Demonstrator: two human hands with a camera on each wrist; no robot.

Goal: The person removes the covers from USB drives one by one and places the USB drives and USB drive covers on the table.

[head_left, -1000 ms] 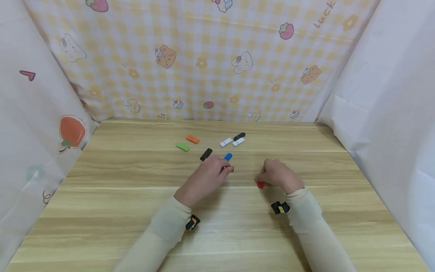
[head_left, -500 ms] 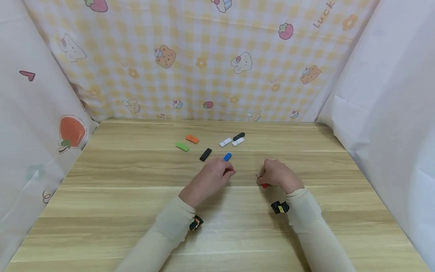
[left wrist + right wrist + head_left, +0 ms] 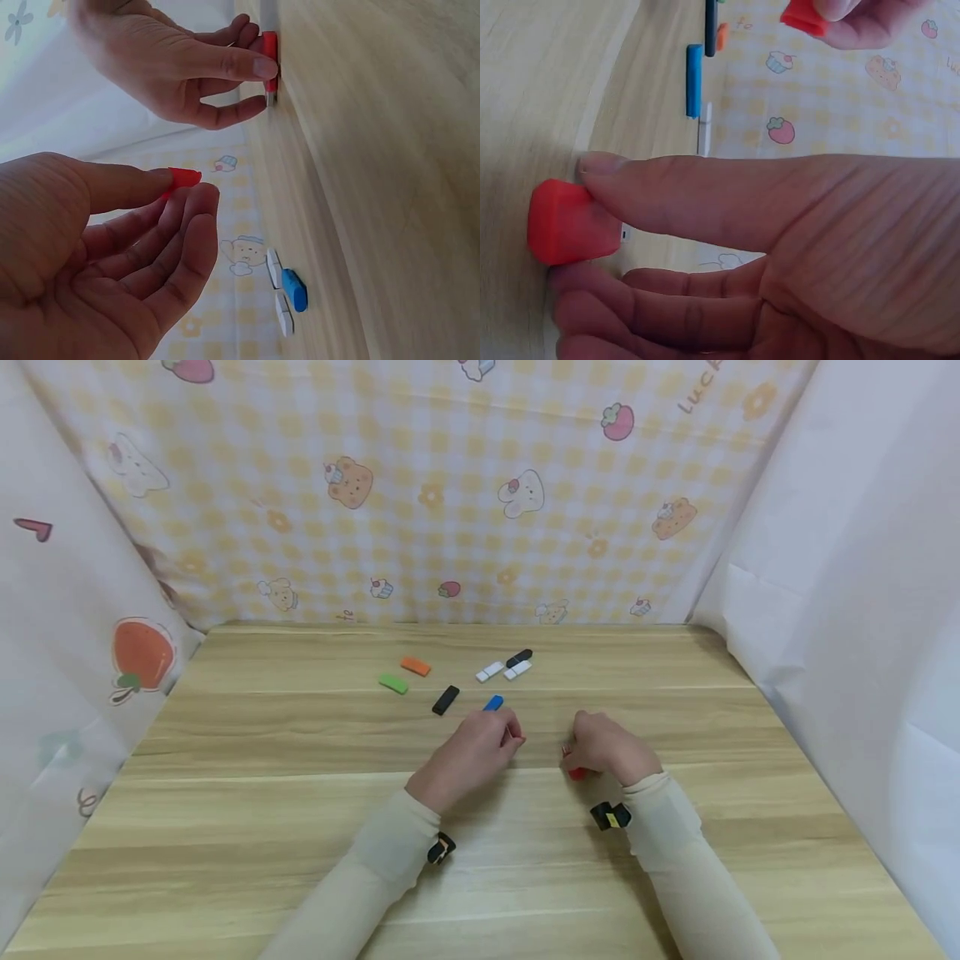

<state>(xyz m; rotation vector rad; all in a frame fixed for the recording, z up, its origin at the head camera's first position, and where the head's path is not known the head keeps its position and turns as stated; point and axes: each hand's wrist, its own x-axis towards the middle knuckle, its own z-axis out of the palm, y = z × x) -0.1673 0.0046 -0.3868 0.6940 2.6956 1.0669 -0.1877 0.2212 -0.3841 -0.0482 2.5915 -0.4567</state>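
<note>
My left hand (image 3: 472,756) pinches a small red cap (image 3: 184,178) between thumb and fingers, lifted above the table. To its right, low over the wood, my right hand (image 3: 611,747) grips a red USB stick (image 3: 571,223) between thumb and fingers. The stick's metal plug (image 3: 271,98) is bare and, in the head view, points away from me. A narrow gap separates the two hands. Just beyond the left hand lies a blue USB stick (image 3: 492,702), its near end hidden by that hand.
Farther back on the wooden table lie a black stick (image 3: 446,700), a green one (image 3: 393,683) and an orange one (image 3: 416,666). Two white sticks (image 3: 490,672) and another black one (image 3: 519,657) sit close together. A checked curtain (image 3: 420,543) hangs behind the table.
My left hand has moved a little to the right with the red cap, nearer the right hand. In my right fingers the red stick has turned, so its metal plug shows. The head view has shifted slightly.
</note>
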